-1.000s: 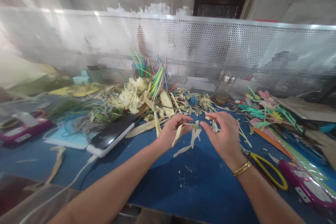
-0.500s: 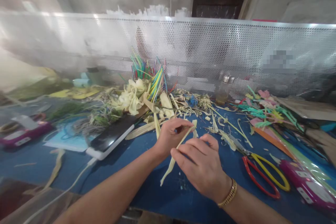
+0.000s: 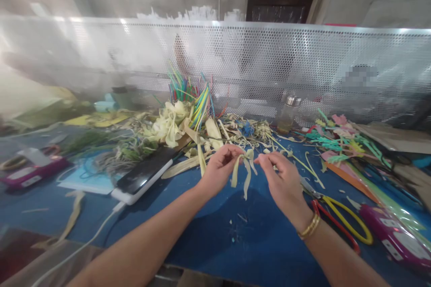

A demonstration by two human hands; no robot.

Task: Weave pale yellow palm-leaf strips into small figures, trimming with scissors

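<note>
My left hand (image 3: 225, 167) pinches a small bunch of pale corn husk strips (image 3: 247, 172) between thumb and fingers. Several thin strips hang down from that pinch above the blue table (image 3: 215, 251). Just to the right of the bunch is my right hand (image 3: 282, 179), with its thumb and forefinger pressed together and its other fingers curled. Whatever those fingertips hold, if anything, is too small to make out. A gold bracelet (image 3: 310, 226) circles the right wrist. Below that wrist lie scissors with red and yellow handles (image 3: 350, 219).
A phone (image 3: 144, 172) lies on a white power bank with a cable, left of my hands. Dried husks (image 3: 173, 123) and coloured stems (image 3: 197, 98) pile up behind. Purple power strips (image 3: 393, 228) sit at both sides. A glass bottle (image 3: 288, 114) stands before a perforated metal panel (image 3: 262, 54).
My right hand has moved right and up, away from the long strip it was over. The husk strips now hang freely from my left hand, which has stayed nearly in place.
</note>
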